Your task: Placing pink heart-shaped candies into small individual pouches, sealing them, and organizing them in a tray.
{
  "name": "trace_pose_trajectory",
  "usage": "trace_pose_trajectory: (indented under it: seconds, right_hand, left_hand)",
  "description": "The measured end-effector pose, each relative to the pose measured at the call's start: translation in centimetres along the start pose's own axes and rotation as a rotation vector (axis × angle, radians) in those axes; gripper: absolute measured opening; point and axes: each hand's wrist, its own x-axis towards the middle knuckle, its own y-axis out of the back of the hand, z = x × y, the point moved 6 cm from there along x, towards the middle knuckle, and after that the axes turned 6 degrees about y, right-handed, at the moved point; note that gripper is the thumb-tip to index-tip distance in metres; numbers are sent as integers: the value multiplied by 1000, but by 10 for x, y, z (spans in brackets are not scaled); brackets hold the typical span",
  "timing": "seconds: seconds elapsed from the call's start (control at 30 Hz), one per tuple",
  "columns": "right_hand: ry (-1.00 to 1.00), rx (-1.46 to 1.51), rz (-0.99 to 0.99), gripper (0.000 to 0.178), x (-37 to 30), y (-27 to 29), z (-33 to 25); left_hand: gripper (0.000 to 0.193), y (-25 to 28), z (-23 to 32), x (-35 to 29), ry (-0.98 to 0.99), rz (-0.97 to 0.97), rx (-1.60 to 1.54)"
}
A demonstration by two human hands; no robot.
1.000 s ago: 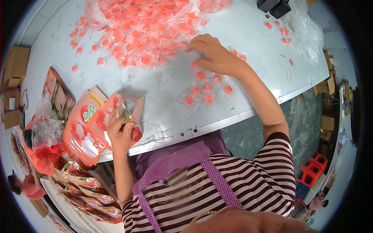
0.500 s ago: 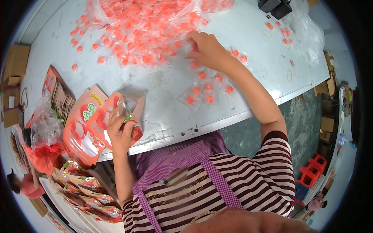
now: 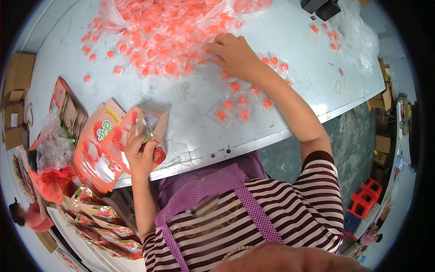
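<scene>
My left hand (image 3: 140, 152) grips the edge of a red printed pouch (image 3: 156, 124), its mouth gaping, at the table's near edge. Beneath and left of it lie more flat printed pouches (image 3: 93, 149). My right hand (image 3: 231, 54) reaches to the right edge of a heap of small red candies in clear wrappers (image 3: 167, 36), fingers bent and apart from the thumb, with nothing seen held. Several loose wrapped candies (image 3: 243, 99) are spread on the table between that hand and me.
A stack of folded pouches (image 3: 70, 111) and a crumpled clear plastic bag (image 3: 54, 145) sit at the left. Filled pouches (image 3: 102, 222) crowd a container below the table edge. Black boxes (image 3: 321, 8) and plastic sheeting (image 3: 358, 41) are at the far right. Red plastic stools (image 3: 364, 199) stand on the floor.
My right hand has shifted left and slightly away, further over the candy heap's edge. My left hand stays on the pouch.
</scene>
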Motion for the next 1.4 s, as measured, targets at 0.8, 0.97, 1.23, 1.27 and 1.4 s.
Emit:
trace_pose_trajectory:
  seconds: [0.8, 0.97, 1.23, 1.27, 1.4]
  right_hand:
    - [11, -40, -234, 68, -70, 17, -65]
    - [71, -42, -81, 39, -71, 14, -66]
    - [98, 128, -18, 19, -76, 16, -70]
    - [82, 156, 0, 20, -75, 18, -69]
    - [-68, 278, 127, 20, -68, 33, -63]
  left_hand:
    - [26, -1, -8, -5, 134, 24, -178]
    - [28, -5, 25, 6, -75, 4, -23]
    - [18, -23, 88, 4, -285, -101, 308]
    - [17, -27, 91, 4, -302, -102, 321]
    - [15, -48, 87, 10, -272, -169, 270]
